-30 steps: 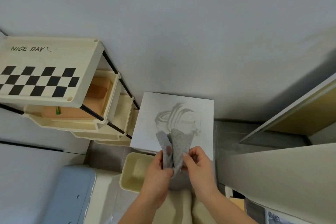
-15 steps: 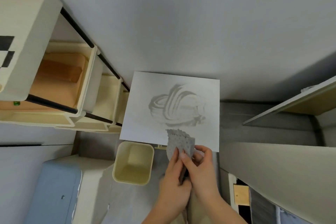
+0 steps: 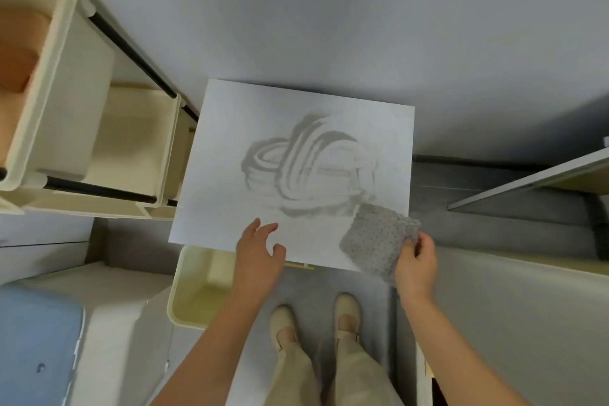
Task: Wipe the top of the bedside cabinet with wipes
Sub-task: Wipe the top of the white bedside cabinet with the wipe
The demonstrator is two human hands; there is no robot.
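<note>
The white top of the bedside cabinet (image 3: 230, 128) lies below me against the wall, with grey smeared streaks (image 3: 306, 168) across its middle. A grey dotted wipe (image 3: 375, 241) hangs over the cabinet's near right corner, pinched at its right edge by my right hand (image 3: 417, 260). My left hand (image 3: 260, 254) hovers over the near edge of the top with fingers spread and nothing in it.
A cream bin (image 3: 194, 290) stands on the floor below the cabinet's near left corner. A cream tiered cart (image 3: 89, 128) with black posts is to the left. A blue-topped box (image 3: 36, 339) sits at lower left, a shelf edge (image 3: 527, 184) at right. My feet (image 3: 316, 320) stand in front of the cabinet.
My hands have parted: the left let go of the wipe and moved left over the near edge. The right now holds the unfolded wipe alone at the right corner. The view tilted down.
</note>
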